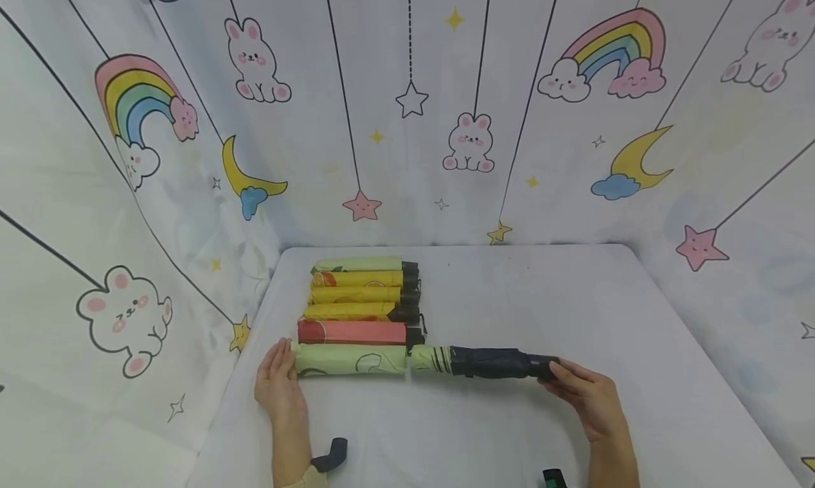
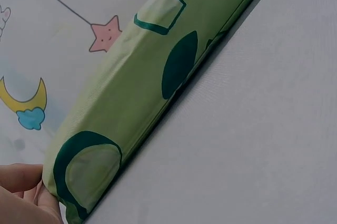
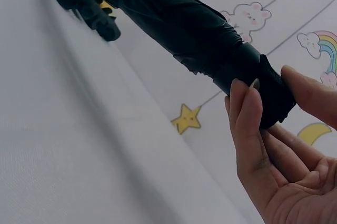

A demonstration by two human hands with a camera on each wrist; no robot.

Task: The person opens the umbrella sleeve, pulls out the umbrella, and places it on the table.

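A long folding umbrella (image 1: pixel 490 362) lies across the table in front of me, pale green with dark outlines on its left length and black fabric towards the right. Its left end is pinched between the fingers and thumb of my left hand (image 1: pixel 280 382). My right hand (image 1: pixel 588 396) holds the black handle end (image 3: pixel 253 89) between thumb and fingertips, as the right wrist view shows. A narrow pale gap parts the green body (image 2: pixel 131 87) from a shorter green striped piece (image 1: pixel 430 359). Its far face is out of sight.
Behind it lie several folded umbrellas side by side: a red one (image 1: pixel 353 331), yellow ones (image 1: pixel 356 295) and a green one (image 1: pixel 359 264), black ends to the right. A cloth with cartoon prints (image 1: pixel 407 155) hangs around the white table (image 1: pixel 541 290). Dark mounts (image 1: pixel 332 455) show near both wrists.
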